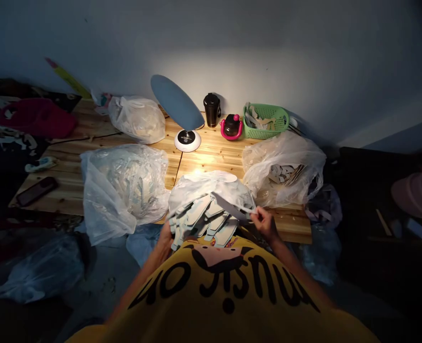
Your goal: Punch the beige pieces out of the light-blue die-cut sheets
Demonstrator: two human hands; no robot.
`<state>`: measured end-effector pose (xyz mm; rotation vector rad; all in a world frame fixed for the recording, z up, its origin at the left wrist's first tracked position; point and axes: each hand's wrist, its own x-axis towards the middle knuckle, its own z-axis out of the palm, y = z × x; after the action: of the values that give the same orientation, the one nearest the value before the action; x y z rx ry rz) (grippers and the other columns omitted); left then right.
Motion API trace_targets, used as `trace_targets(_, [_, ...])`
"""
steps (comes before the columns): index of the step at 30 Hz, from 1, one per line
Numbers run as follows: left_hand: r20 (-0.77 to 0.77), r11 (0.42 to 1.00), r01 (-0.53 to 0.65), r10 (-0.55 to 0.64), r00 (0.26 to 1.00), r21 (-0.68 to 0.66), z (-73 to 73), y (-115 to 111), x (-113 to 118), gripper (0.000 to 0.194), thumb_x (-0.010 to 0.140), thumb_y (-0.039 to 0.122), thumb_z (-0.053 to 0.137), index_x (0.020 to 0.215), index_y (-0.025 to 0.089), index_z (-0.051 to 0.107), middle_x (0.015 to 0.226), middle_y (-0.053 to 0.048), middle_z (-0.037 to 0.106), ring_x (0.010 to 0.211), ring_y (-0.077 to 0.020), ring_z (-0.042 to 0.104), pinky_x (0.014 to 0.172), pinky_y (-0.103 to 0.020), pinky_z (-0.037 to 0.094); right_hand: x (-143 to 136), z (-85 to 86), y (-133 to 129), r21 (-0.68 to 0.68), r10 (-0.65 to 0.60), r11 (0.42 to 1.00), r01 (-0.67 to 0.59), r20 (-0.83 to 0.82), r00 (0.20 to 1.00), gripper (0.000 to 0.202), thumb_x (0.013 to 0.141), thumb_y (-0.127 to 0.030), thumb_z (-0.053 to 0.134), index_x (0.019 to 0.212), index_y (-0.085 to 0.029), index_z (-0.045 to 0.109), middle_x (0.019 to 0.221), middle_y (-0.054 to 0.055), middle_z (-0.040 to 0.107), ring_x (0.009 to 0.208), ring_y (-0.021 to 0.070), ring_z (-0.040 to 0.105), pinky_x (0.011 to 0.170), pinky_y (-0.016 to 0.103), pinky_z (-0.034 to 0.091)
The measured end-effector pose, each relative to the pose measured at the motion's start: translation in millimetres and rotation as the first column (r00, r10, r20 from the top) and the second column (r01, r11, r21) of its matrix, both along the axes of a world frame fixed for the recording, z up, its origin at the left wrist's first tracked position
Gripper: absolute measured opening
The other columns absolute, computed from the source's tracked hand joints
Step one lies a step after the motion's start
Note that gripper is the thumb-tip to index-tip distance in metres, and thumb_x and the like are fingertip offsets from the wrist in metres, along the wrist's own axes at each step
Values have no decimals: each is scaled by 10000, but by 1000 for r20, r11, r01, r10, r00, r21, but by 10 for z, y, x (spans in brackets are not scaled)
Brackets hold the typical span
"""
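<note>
A white plastic bag [193, 186] lies at the table's front edge, its mouth facing me. Many flat pale cut pieces [196, 214] with bluish edges fill its opening. My right hand [264, 223] pinches the bag's rim on the right side. Around the left side of the bag curls my left hand [166, 237], pressed against the bag and the pieces. Its fingertips are mostly hidden behind them. A longer pale strip [228, 206] lies across the pieces near the right hand.
Plastic bags flank the work: a large one [104, 190] left, another with pieces [284, 147] right. Behind stand a desk lamp [187, 141], a black cup [211, 112], a pink-and-black container [231, 127] and a green basket [266, 133]. A phone [37, 191] lies far left.
</note>
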<state>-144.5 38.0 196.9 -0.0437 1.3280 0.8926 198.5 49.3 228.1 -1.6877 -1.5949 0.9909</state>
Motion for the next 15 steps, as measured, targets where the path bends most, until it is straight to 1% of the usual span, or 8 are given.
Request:
trace_targets(2, [44, 995, -93, 91, 995, 44, 151, 291, -123, 168, 765, 286, 661, 869, 161, 619, 532, 23, 539, 483, -131, 559, 471, -220, 483, -34, 256, 214, -15, -76, 997, 74, -188, 979, 355, 853, -417, 561, 642, -210, 365, 580, -47, 311, 545, 113, 301, 520, 240, 268])
trace_targets(3, [55, 987, -139, 134, 989, 84, 222, 417, -187, 149, 779, 263, 653, 869, 153, 609, 525, 36, 526, 449, -105, 526, 459, -197, 466, -44, 374, 338, 5, -83, 996, 87, -265, 961, 354, 839, -421, 590, 654, -207, 379, 595, -47, 313, 555, 110, 300, 524, 237, 270])
trace_targets(5, [67, 972, -197, 190, 980, 129, 359, 603, -268, 118, 789, 231, 646, 838, 141, 588, 527, 43, 519, 399, -73, 465, 433, -174, 434, -59, 549, 584, 24, -72, 996, 88, -385, 920, 314, 802, -411, 643, 709, -203, 427, 650, -41, 370, 593, 109, 344, 557, 231, 307])
trace_targets(6, [59, 968, -203, 197, 979, 150, 429, 662, -275, 113, 790, 220, 647, 818, 138, 574, 532, 44, 519, 387, -63, 443, 421, -167, 417, -68, 600, 693, 22, -81, 995, 99, -416, 906, 307, 777, -404, 665, 729, -202, 439, 671, -40, 391, 604, 108, 357, 565, 229, 318])
trace_targets(9, [20, 964, -116, 115, 993, 239, 664, 754, -199, 176, 771, 209, 675, 732, 145, 515, 533, 44, 498, 387, -61, 431, 404, -167, 394, -119, 655, 930, 74, -122, 983, 169, -425, 897, 340, 716, -383, 709, 704, -199, 423, 666, -45, 391, 599, 98, 348, 559, 223, 314])
trace_targets(12, [-3, 910, -11, 13, 1000, 415, 921, 796, -115, 227, 730, 204, 715, 722, 151, 495, 575, 38, 513, 413, -59, 443, 438, -179, 436, -194, 747, 1055, 156, -186, 948, 279, -439, 879, 346, 738, -395, 691, 675, -196, 415, 626, -51, 362, 575, 89, 330, 531, 218, 298])
trace_targets(13, [-12, 895, -5, 11, 1000, 446, 1001, 807, -104, 236, 704, 182, 726, 720, 149, 493, 586, 37, 519, 413, -48, 431, 438, -170, 433, -215, 812, 1082, 140, -209, 943, 303, -460, 863, 321, 745, -396, 680, 692, -194, 438, 619, -53, 365, 561, 85, 328, 515, 216, 291])
trace_targets(15, [-12, 893, -18, 26, 1000, 449, 1146, 824, -106, 252, 648, 115, 733, 712, 145, 491, 592, 37, 527, 425, -36, 428, 436, -147, 425, -233, 987, 1114, 38, -238, 954, 296, -504, 830, 265, 726, -374, 682, 781, -188, 501, 605, -63, 377, 519, 75, 312, 472, 208, 267])
